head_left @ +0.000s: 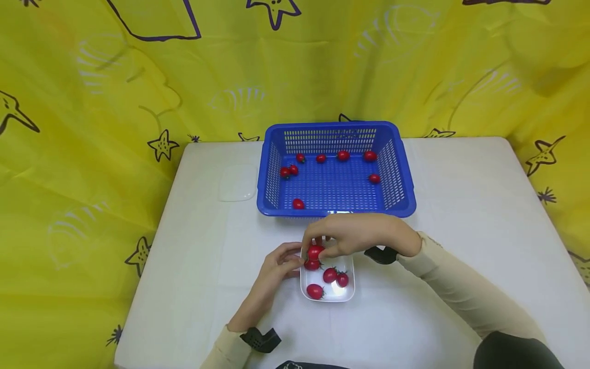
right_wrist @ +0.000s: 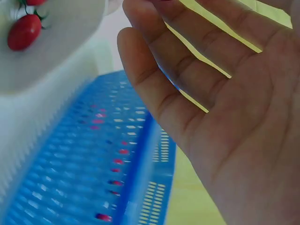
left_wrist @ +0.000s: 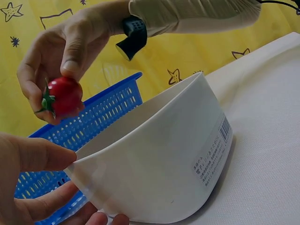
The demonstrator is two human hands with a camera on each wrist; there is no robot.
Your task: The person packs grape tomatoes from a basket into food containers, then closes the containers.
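Note:
My right hand (head_left: 357,233) pinches a red cherry tomato (left_wrist: 65,96) with a green stem between thumb and fingertips. It holds the tomato over the far left part of a small white plastic container (head_left: 338,293), higher than the rim in the left wrist view. With thumb and fingers, my left hand (head_left: 276,267) grips the container's left side at the rim. Several cherry tomatoes lie inside, among them one (head_left: 315,291) by the near left corner and one (head_left: 330,275) around the middle. The right wrist view shows the right palm and fingers from below, with the held tomato almost out of frame.
Just beyond the container stands a blue slotted basket (head_left: 264,184) with several cherry tomatoes (head_left: 343,155) scattered on its floor. A clear flat lid (head_left: 237,184) lies left of the basket on the white table (head_left: 465,205). A yellow patterned curtain (head_left: 322,66) hangs behind.

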